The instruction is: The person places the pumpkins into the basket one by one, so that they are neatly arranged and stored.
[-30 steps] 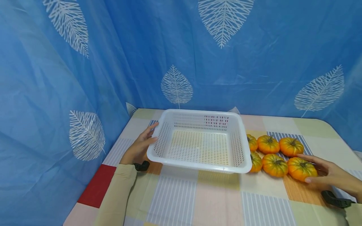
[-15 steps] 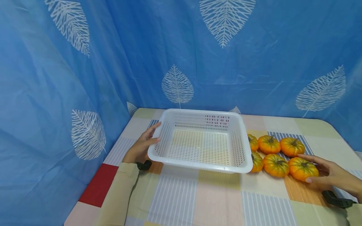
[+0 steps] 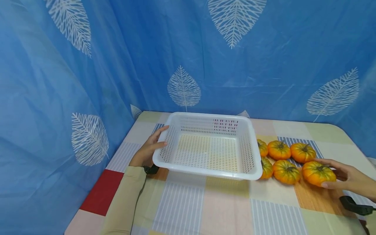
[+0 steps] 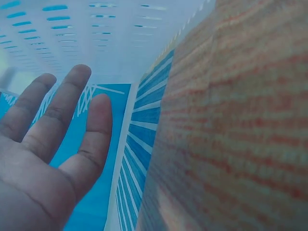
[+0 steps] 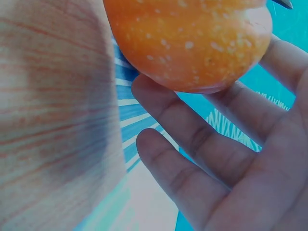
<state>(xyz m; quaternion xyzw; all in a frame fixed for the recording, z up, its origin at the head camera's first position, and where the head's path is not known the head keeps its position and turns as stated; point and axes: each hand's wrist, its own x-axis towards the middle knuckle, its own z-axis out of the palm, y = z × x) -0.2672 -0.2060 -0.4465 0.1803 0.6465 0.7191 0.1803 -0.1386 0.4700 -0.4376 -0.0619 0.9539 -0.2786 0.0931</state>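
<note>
A white perforated plastic basket [image 3: 205,175] stands on the table. At its left rim is my left hand [image 3: 149,148], with thumb and forefinger reaching over the edge. In the left wrist view the other fingers [image 4: 98,125] extend loosely, fairly straight, beside the basket wall [image 4: 110,53]. My right hand [image 3: 349,178] holds a small orange pumpkin [image 3: 319,173] between thumb and fingers. In the right wrist view that pumpkin [image 5: 192,48] rests against the fingers, seemingly just above the cloth. The right thumb is hidden there.
Several more small pumpkins [image 3: 286,172] sit in two rows right of the basket, the leftmost partly hidden by its rim. A patchwork tablecloth [image 3: 223,209] covers the table. Blue curtains [image 3: 264,65] with white leaf prints hang behind and at the left.
My right hand has shifted slightly right with the pumpkin, parting it from its neighbour on the left and seemingly raising it a little. My left hand has edged slightly farther over the basket rim.
</note>
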